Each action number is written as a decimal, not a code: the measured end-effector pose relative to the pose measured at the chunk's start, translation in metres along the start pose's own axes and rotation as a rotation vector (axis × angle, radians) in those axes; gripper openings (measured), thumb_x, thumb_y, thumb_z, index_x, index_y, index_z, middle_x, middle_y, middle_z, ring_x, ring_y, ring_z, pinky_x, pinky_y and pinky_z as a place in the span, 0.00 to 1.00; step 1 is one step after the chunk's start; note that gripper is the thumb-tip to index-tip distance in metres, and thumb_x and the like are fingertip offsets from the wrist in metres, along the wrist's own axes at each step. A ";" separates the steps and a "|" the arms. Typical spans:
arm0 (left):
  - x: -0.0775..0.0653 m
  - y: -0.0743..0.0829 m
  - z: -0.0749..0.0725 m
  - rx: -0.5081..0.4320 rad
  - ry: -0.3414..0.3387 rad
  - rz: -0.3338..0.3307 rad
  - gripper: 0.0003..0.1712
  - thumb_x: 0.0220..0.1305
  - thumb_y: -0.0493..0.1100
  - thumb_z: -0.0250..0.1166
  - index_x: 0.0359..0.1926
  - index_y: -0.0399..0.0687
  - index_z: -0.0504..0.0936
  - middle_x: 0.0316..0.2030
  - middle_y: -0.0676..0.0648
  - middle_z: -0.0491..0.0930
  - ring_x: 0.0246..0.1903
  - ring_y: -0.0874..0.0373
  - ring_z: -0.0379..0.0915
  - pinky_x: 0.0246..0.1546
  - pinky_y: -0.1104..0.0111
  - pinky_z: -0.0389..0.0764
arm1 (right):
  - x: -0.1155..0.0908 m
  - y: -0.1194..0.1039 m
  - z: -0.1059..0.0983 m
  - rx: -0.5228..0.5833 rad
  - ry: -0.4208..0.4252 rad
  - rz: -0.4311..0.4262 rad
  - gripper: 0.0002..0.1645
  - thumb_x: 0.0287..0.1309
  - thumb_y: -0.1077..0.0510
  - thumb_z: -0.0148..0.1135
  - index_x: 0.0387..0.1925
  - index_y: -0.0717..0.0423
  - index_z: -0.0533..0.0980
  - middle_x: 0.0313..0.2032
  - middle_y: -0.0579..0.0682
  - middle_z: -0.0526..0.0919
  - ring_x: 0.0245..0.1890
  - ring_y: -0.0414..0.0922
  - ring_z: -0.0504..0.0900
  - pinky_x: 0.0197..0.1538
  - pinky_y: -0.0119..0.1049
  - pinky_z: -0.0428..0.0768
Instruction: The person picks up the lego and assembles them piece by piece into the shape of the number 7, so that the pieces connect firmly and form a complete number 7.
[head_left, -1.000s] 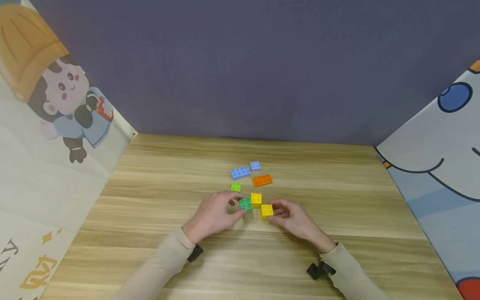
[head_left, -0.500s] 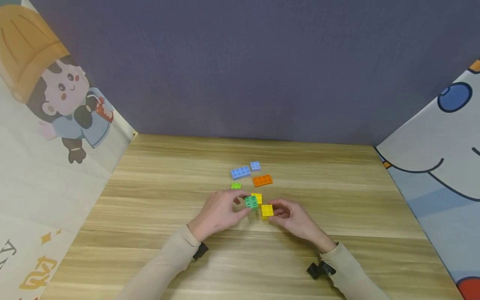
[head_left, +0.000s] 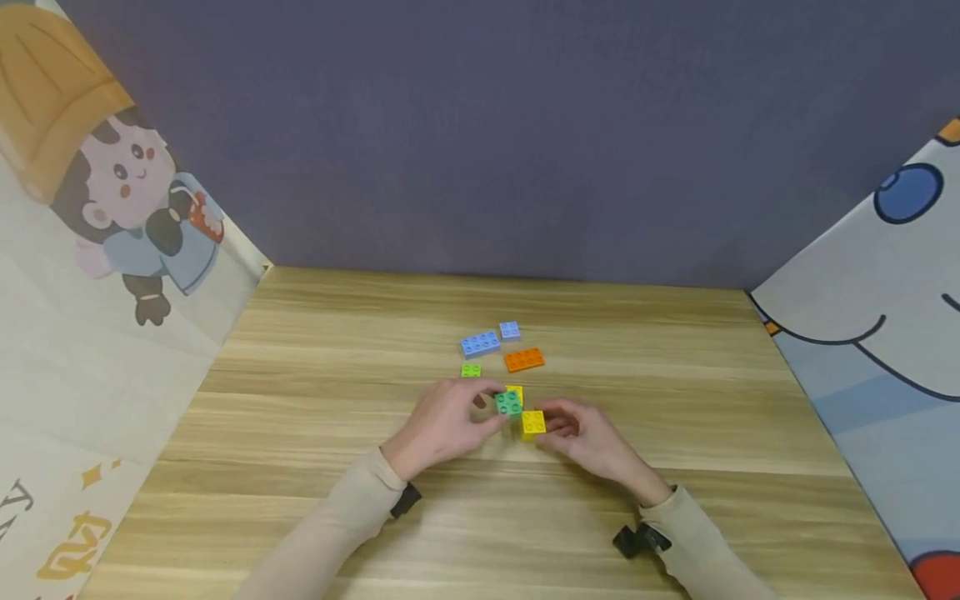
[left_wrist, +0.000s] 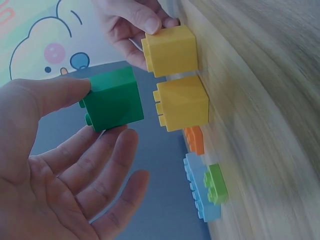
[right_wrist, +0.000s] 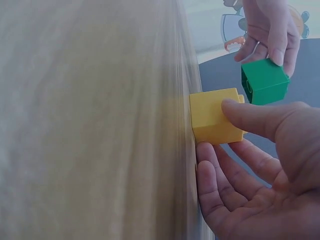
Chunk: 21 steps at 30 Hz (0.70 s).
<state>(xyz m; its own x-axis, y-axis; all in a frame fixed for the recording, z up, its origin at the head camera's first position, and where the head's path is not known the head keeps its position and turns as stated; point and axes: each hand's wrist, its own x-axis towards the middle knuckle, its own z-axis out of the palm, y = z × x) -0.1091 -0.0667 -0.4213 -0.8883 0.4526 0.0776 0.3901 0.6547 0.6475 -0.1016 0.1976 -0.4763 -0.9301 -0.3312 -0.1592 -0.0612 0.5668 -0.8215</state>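
Observation:
My left hand (head_left: 446, 421) pinches a green two-by-two toy brick (left_wrist: 113, 99) between thumb and fingers. In the left wrist view the brick hangs above the studs of a yellow brick (left_wrist: 183, 104), with a gap between them; from the head it partly covers that brick. Thumb and fingers of my right hand (head_left: 588, 433) pinch a second yellow brick (right_wrist: 216, 116), which sits on the table, studs up. This one stands nearer to me and slightly right of the other yellow brick.
Beyond the hands lie an orange brick (head_left: 524, 359), a long light-blue brick (head_left: 480, 344) and a small light-blue brick (head_left: 509, 331). A lime-green brick (head_left: 471, 371) sits just past my left fingers. A dark panel (head_left: 510, 150) rises behind the wooden table (head_left: 337, 333).
My left hand has moved to the right with the green brick, from beside the far yellow brick to over it. The right hand and its yellow brick have stayed in place.

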 end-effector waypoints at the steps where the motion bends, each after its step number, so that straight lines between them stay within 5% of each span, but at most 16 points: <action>1: 0.000 0.000 0.001 -0.003 -0.001 0.001 0.23 0.68 0.51 0.74 0.61 0.53 0.87 0.49 0.48 0.92 0.44 0.54 0.88 0.41 0.63 0.85 | 0.000 0.000 0.000 0.001 0.000 0.000 0.26 0.65 0.57 0.75 0.63 0.54 0.81 0.53 0.50 0.88 0.47 0.42 0.86 0.49 0.31 0.86; 21: 0.008 0.005 0.009 0.010 -0.037 0.018 0.23 0.70 0.55 0.72 0.61 0.54 0.87 0.56 0.50 0.90 0.44 0.58 0.88 0.41 0.67 0.83 | -0.001 0.001 0.001 0.020 -0.008 -0.021 0.26 0.66 0.57 0.75 0.63 0.56 0.81 0.55 0.53 0.88 0.49 0.44 0.87 0.50 0.32 0.86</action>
<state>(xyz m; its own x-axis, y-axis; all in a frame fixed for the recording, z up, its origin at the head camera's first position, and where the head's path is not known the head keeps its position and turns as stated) -0.1118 -0.0547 -0.4241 -0.8719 0.4859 0.0611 0.4083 0.6522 0.6387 -0.1008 0.1976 -0.4771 -0.9257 -0.3490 -0.1459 -0.0737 0.5446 -0.8355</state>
